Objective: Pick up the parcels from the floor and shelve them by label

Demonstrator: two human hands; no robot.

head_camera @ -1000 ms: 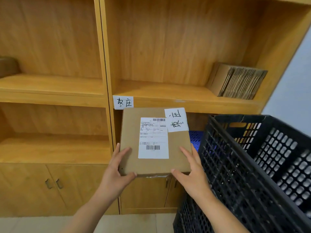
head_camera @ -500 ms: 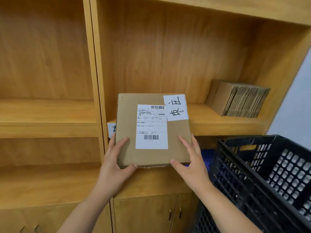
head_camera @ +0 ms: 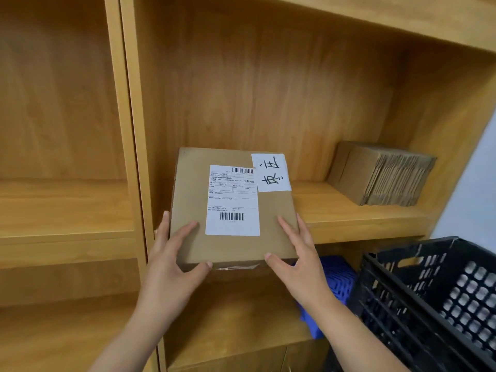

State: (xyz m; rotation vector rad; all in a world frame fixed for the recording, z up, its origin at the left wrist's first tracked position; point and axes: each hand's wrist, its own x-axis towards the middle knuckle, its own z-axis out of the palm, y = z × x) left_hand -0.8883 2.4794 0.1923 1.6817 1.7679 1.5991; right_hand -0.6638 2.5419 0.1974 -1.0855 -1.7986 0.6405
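Observation:
A flat brown cardboard parcel (head_camera: pixel 273 226) with a white shipping label and a handwritten white tag lies partly over the front edge of the middle wooden shelf (head_camera: pixel 349 218). Its near end sticks out past the shelf edge. My left hand (head_camera: pixel 171 261) grips the parcel's near left corner, thumb on top. My right hand (head_camera: pixel 298 259) grips the near right corner the same way. The paper tag on the shelf edge is hidden behind the parcel.
A stack of folded flat cartons (head_camera: pixel 381 175) stands at the right end of the same shelf. A black plastic crate (head_camera: pixel 429 299) sits at the lower right, with a blue crate (head_camera: pixel 332 280) behind it on the lower shelf. A vertical divider (head_camera: pixel 131 146) separates the left bay.
Both hands raised the parcel from below the shelf edge and pushed it forward onto the middle shelf. The view has tilted upward and closer to the shelf.

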